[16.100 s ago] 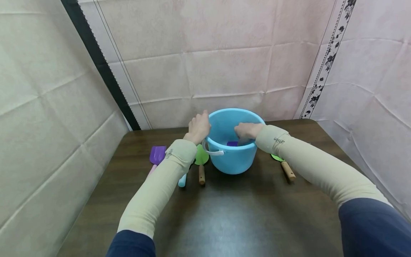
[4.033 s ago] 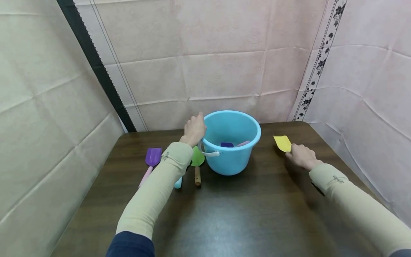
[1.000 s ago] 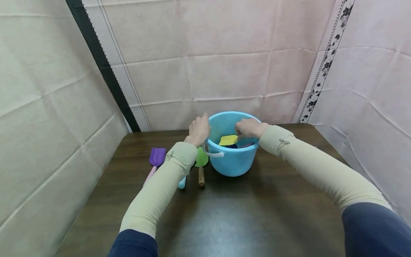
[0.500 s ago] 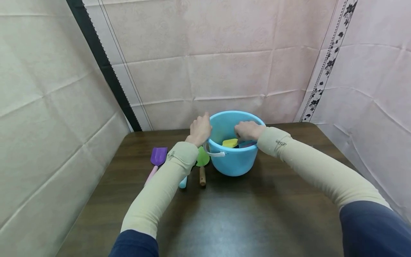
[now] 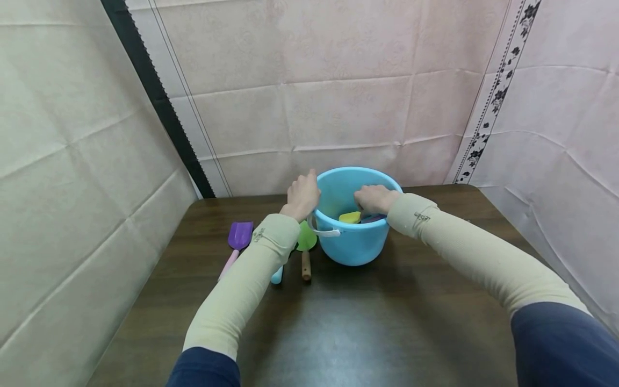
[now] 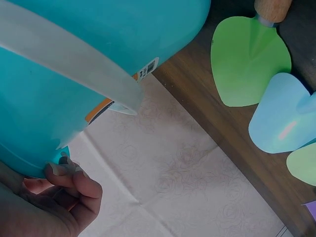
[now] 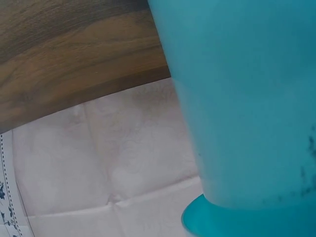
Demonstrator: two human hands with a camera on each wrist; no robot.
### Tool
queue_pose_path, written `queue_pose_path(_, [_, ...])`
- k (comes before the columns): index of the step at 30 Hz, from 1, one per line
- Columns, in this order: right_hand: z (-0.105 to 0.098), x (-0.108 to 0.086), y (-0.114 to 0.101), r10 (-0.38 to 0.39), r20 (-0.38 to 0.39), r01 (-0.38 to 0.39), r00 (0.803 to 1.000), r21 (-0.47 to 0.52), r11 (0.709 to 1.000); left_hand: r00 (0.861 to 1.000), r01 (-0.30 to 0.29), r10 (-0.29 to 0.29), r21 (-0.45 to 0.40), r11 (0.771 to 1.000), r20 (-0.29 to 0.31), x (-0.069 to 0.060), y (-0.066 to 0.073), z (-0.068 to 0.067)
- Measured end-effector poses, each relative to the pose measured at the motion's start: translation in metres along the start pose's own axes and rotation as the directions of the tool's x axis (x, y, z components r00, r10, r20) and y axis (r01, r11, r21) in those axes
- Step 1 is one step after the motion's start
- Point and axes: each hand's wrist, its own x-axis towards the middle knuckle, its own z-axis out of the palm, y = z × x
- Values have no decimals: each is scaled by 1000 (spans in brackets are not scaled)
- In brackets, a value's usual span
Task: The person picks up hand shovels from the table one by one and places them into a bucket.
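Observation:
A light blue bucket (image 5: pixel 353 244) stands upright near the table's far edge, its white handle (image 5: pixel 329 233) hanging at the left side. At its left rim my left hand (image 5: pixel 302 196) grips the edge; the left wrist view shows thumb and fingers pinching there. My right hand (image 5: pixel 373 199) is inside the bucket, fingers bent downward, with the yellow blade of a toy shovel (image 5: pixel 350 217) beside them. The fingertips and shovel handle are hidden. A dark, purplish thing (image 5: pixel 371 219) also shows inside. In the right wrist view, the bucket's wall (image 7: pixel 247 108) blocks the right hand.
Left of the bucket lie a purple shovel (image 5: pixel 240 235) with a pink handle, a green trowel (image 5: pixel 306 239) with a wooden handle, and a light blue shovel (image 6: pixel 281 118). A pale green blade (image 6: pixel 303 165) is beside it. Cloth walls (image 5: pixel 348 107) enclose the table.
Over the last seconds, my right hand has brought the yellow shovel from the table's right side into the bucket and lowered it. A green trowel earlier at the right is gone from there.

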Motion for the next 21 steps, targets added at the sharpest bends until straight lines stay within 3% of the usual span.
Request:
queue_pose_path(15, [3, 3, 2, 47, 43, -49, 998, 42, 998, 1000, -1, 1, 12, 1000, -6, 0, 1, 0])
queue_pose_path(21, [-4, -2, 2, 68, 36, -72, 997, 111, 991, 1000, 5, -5, 13, 1000, -3, -1, 1, -1])
